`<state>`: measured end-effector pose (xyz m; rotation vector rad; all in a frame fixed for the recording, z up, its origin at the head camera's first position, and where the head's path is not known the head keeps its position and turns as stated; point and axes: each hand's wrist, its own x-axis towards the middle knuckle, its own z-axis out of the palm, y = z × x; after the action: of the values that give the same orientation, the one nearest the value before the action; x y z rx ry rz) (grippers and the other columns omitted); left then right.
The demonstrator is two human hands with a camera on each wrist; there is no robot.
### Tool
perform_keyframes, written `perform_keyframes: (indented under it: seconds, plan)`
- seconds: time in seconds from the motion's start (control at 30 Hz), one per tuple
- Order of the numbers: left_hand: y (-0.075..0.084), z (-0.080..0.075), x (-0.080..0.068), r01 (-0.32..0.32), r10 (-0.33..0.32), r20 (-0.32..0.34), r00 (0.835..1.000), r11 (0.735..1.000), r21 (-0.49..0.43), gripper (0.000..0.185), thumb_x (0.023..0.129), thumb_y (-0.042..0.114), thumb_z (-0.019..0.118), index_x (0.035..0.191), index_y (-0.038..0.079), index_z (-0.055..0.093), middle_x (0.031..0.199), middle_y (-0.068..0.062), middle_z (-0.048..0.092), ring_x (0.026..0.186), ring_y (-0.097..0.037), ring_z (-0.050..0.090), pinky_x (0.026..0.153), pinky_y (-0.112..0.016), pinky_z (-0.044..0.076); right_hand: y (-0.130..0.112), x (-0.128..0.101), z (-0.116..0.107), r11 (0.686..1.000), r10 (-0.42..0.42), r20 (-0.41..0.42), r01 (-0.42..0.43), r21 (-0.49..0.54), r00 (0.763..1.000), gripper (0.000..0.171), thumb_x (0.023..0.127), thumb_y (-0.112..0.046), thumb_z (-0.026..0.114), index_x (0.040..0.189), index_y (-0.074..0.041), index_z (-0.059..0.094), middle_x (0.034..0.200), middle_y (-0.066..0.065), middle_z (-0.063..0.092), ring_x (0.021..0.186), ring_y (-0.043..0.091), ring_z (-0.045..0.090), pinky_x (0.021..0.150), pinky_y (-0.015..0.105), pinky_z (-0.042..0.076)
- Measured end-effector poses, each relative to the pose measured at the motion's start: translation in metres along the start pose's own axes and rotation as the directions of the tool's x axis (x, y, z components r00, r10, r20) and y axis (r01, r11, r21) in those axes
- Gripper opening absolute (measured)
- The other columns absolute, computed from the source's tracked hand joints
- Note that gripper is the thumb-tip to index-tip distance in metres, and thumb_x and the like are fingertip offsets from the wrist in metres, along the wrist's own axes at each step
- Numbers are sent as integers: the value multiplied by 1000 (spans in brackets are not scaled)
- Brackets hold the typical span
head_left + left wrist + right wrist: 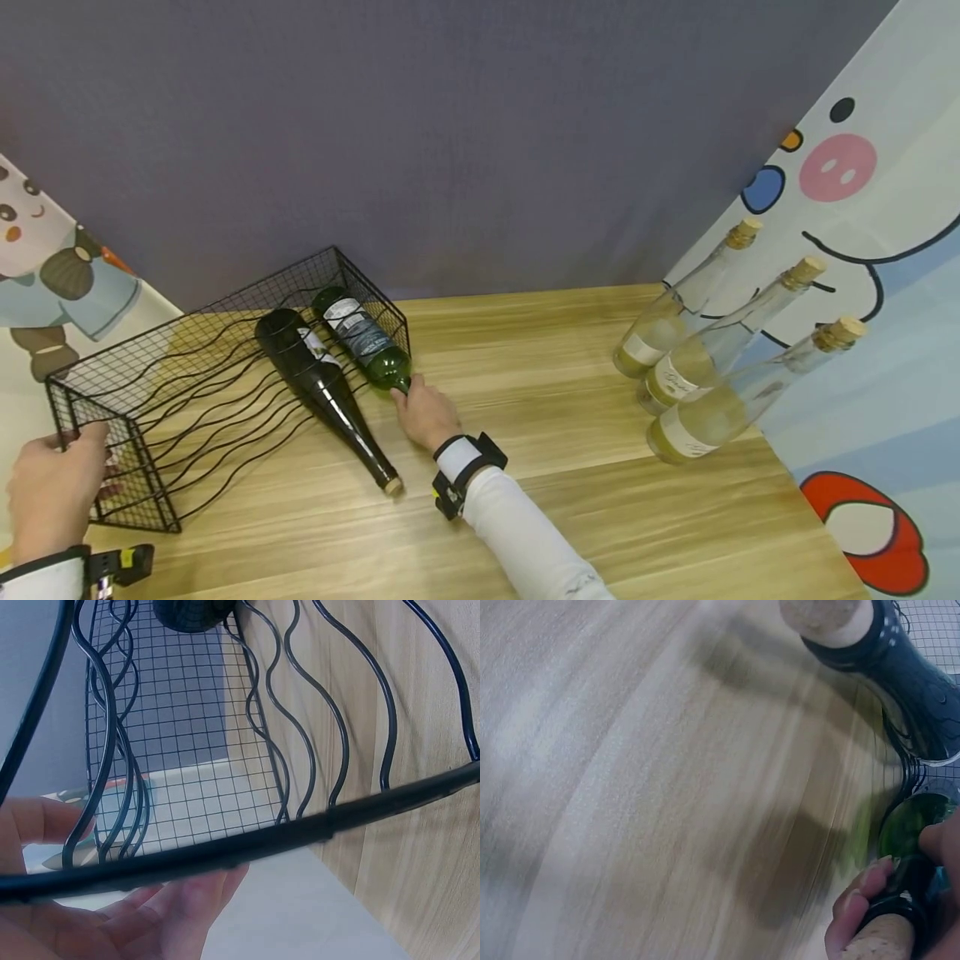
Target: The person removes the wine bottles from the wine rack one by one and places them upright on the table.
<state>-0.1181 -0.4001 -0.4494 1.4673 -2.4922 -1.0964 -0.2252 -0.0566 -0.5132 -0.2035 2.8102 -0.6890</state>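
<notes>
At the far left, the left hand point(52, 487) grips the near corner of the black wire rack point(150, 392), fingers curled over its top rim while the thumb shows behind the bars in the left wrist view. The rack lies on the wooden table point(570, 467). In it lie two bottles side by side: a dark bottle point(322, 387) with its corked neck jutting out toward the person, and just right of it a green bottle point(363, 337). The right hand point(425, 414) pinches the green bottle's corked neck, fingers curled round it. Well apart at the right stand three pale bottles point(701, 367).
</notes>
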Motion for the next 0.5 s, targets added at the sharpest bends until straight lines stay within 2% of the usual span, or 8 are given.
perform_keyframes:
  seconds: [0.07, 0.1, 0.2, 0.3, 0.37, 0.5]
  plan:
    - [-1, 0, 0, -1, 1, -1, 1000, 1000, 3, 73, 100, 37, 25, 151, -14, 13, 132, -43, 40, 75, -43, 58, 37, -30, 45, -1, 0, 0, 1000, 5, -3, -5, -23, 1000, 43, 103, -46, 44, 115, -6, 56, 87, 17, 70, 75, 31, 70, 54, 37, 52]
    - [-1, 0, 0, -3, 3, -1, 1000, 1000, 6, 73, 100, 37, 25, 151, -14, 13, 132, -43, 41, 73, -42, 58, 37, -30, 45, -2, 0, 1, 999, 7, -8, -7, -32, 1000, 43, 102, -45, 44, 114, -6, 56, 86, 16, 70, 75, 31, 70, 54, 37, 52]
    - [-1, -2, 0, -6, 6, 4, 1000, 1000, 6, 74, 100, 39, 25, 151, -14, 15, 128, -42, 43, 58, -28, 56, 38, -30, 45, -3, -1, 1, 999, 0, -32, -1, -53, 999, 42, 102, -44, 47, 114, -5, 57, 86, 17, 70, 75, 32, 71, 54, 38, 53]
    - [-1, -3, -1, -7, 7, 6, 1000, 1000, 10, 74, 99, 39, 25, 150, -14, 16, 122, -41, 46, 46, -12, 47, 38, -30, 45, -4, 0, 2, 997, -11, -51, 7, -73, 999, 41, 101, -43, 49, 112, -5, 59, 87, 17, 71, 76, 32, 71, 55, 38, 54]
    - [0, -2, -1, -4, 4, 6, 1000, 1000, 8, 74, 100, 39, 25, 151, -14, 16, 125, -41, 45, 51, -18, 51, 38, -30, 45, -4, 0, 0, 998, -11, -54, 8, -64, 999, 41, 100, -43, 51, 110, -4, 60, 87, 17, 71, 75, 31, 71, 55, 37, 54]
    - [2, -1, -2, -3, 3, 4, 1000, 1000, -4, 72, 100, 36, 25, 151, -14, 14, 131, -42, 41, 74, -39, 58, 37, -29, 46, -4, 1, -5, 1000, 15, -24, -15, 3, 1000, 38, 98, -39, 55, 104, -3, 63, 80, 14, 67, 66, 27, 64, 50, 34, 50]
